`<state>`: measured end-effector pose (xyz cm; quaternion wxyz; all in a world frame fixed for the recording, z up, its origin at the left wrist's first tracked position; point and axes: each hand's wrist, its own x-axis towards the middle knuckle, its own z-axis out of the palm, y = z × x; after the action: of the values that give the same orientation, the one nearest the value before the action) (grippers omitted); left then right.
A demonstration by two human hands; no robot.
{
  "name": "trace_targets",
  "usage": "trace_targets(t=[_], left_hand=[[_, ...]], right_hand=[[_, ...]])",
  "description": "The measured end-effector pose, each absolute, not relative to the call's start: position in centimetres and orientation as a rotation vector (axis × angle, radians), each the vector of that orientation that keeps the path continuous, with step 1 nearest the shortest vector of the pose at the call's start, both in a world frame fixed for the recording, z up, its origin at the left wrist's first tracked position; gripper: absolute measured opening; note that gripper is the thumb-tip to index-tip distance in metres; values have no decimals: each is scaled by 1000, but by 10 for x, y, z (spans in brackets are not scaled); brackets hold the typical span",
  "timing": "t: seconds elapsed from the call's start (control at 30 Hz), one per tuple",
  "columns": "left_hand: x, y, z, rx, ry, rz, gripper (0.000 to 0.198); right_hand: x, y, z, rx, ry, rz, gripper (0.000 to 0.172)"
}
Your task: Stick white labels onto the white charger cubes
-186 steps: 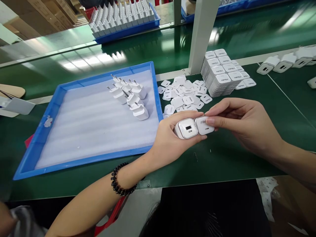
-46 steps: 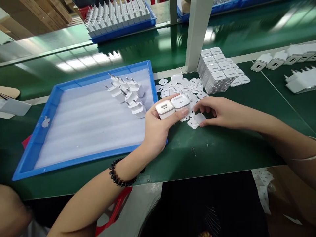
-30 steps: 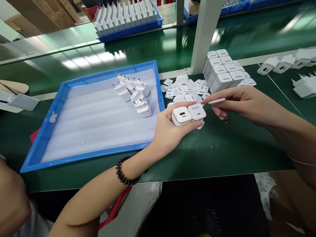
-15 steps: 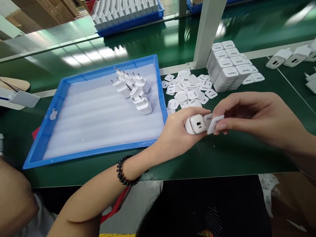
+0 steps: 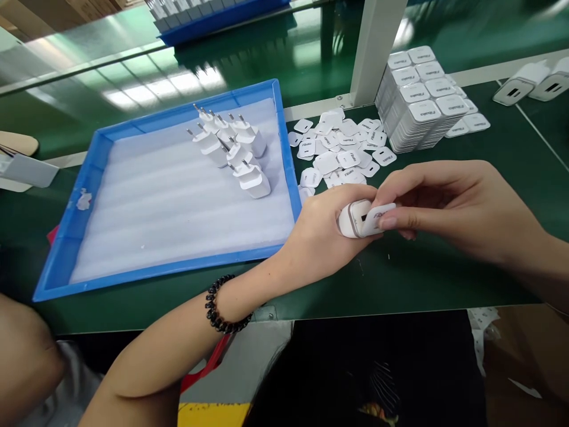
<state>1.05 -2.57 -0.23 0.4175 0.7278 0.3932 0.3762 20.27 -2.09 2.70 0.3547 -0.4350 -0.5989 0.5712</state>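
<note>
My left hand (image 5: pixel 322 237) is closed around a white charger (image 5: pixel 349 219), its port face turned to the right. Between my right thumb and fingers is a thin white cover plate (image 5: pixel 376 220) with dark lettering. It lies tilted against the charger's face and hides part of the ports. My right hand (image 5: pixel 448 210) is pinched on the plate's right edge. Behind the hands lies a loose pile of white cover plates (image 5: pixel 349 159), some with slots. To its right rise neat stacks of lettered plates (image 5: pixel 424 111).
A blue tray (image 5: pixel 178 268) with a white liner stands on the left, holding several white plug chargers (image 5: pixel 251 178). More chargers (image 5: pixel 520 83) lie at the far right. A metal post (image 5: pixel 376 53) rises behind the plates. Another person's arm (image 5: pixel 26 356) shows at lower left.
My right hand has brought the cover plate leftward onto the charger's face, which was fully visible before. The charger has turned slightly in my left hand. The camera view has shifted.
</note>
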Motion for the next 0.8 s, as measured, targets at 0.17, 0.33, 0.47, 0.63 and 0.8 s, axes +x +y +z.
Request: trace_targets(t=[0.17,0.33,0.47,0.63,0.8], left_hand=[[10,-26,-3,1839,987,951,24],[10,-26,-3,1850,974,941,25],[11,-26,-3,1837,964,952,25],[11,-26,-2,1822,959,954,25],[12,-26,-3,1848,945,966,24]], right_hand=[[202,-19,27,-1120,-1532,1483,10],[200,-21,27,-1125,-1532,1463,9],[203,-20,26,-1146,-1537,1477,9],[205,-19,26,-1134,-1534,1513,8],[202,-23,27,-1207,-1553,1421,10]])
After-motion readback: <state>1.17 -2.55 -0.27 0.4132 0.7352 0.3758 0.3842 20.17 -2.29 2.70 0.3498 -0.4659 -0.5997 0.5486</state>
